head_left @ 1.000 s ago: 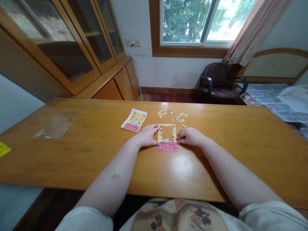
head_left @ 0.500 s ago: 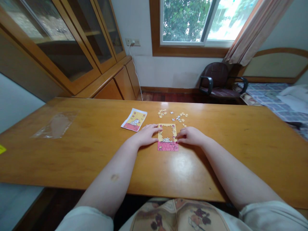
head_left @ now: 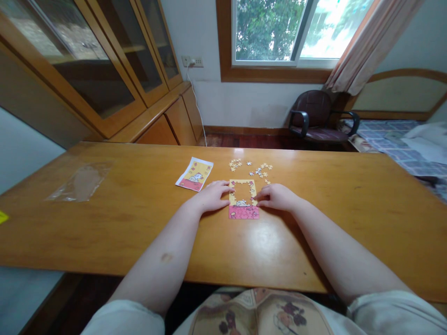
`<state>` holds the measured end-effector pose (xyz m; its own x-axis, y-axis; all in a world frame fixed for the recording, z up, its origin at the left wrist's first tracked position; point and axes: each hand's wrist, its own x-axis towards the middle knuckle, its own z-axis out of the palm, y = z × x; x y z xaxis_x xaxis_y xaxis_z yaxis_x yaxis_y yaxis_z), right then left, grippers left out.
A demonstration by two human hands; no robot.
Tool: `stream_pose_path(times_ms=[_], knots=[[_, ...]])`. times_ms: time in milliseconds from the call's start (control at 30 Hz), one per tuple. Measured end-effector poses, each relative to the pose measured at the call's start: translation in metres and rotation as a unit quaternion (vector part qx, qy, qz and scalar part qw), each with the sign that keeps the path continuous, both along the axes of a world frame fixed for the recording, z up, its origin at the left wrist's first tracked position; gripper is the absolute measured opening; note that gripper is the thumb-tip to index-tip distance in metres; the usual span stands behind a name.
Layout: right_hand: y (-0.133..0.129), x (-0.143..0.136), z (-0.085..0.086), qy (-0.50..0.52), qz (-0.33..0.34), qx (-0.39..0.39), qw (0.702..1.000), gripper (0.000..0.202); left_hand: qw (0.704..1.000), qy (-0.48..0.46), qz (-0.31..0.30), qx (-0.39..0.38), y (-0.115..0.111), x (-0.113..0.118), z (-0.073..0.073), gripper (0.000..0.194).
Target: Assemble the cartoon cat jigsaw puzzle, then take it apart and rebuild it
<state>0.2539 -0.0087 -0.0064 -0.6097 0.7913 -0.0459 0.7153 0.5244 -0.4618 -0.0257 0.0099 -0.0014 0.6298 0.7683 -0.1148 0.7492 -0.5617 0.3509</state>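
Observation:
A partly assembled puzzle [head_left: 243,212] lies flat on the wooden table, pink at the bottom with a yellow border around an unfilled middle. My left hand [head_left: 213,195] rests at its left edge, fingers apart and fingertips touching the border. At the right edge is my right hand [head_left: 274,197], its fingers spread a little against the border, with nothing visible held. Loose yellow pieces [head_left: 235,164] and more loose pieces [head_left: 264,168], some white, lie beyond the puzzle. A picture card [head_left: 194,175] showing a white figure on yellow and pink lies left of the puzzle.
A clear plastic bag [head_left: 82,182] lies on the left of the table [head_left: 139,223]. Beyond the table are a glass-door cabinet [head_left: 157,107], a dark armchair [head_left: 316,114] and a bed [head_left: 391,139]. A yellow item [head_left: 3,216] shows at the left edge.

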Motion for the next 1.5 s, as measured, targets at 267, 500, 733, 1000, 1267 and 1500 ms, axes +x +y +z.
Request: stream_pose_path(times_ms=[267,500,733,1000,1267,1500], knots=[[0.0007,0.0017,-0.0017,-0.012,-0.014,0.012,1.000,0.028,1.000,0.000,-0.006,0.005,0.0001,0.0006,-0.0005,0.051],[0.0038,0.0014,-0.0054,-0.036,-0.069,0.082,0.994,0.031,1.000,-0.011,0.005,0.005,-0.0003,0.0003,-0.0003,0.054],[0.0032,-0.0004,-0.0056,-0.053,-0.088,0.096,0.990,0.027,1.000,-0.010,0.004,0.007,0.0008,0.0002,-0.0014,0.056],[0.0024,-0.0029,-0.0084,-0.048,-0.090,0.098,0.990,0.023,1.000,-0.013,-0.001,0.010,0.0007,-0.0005,-0.0022,0.055],[0.0014,-0.0027,-0.0067,-0.013,-0.059,0.089,0.994,0.020,1.000,-0.018,0.001,0.017,0.0004,-0.0004,-0.0024,0.054],[0.0003,-0.0022,-0.0028,0.011,0.000,0.043,0.999,0.013,1.000,-0.005,-0.001,0.020,-0.0004,0.0012,-0.0012,0.055]])
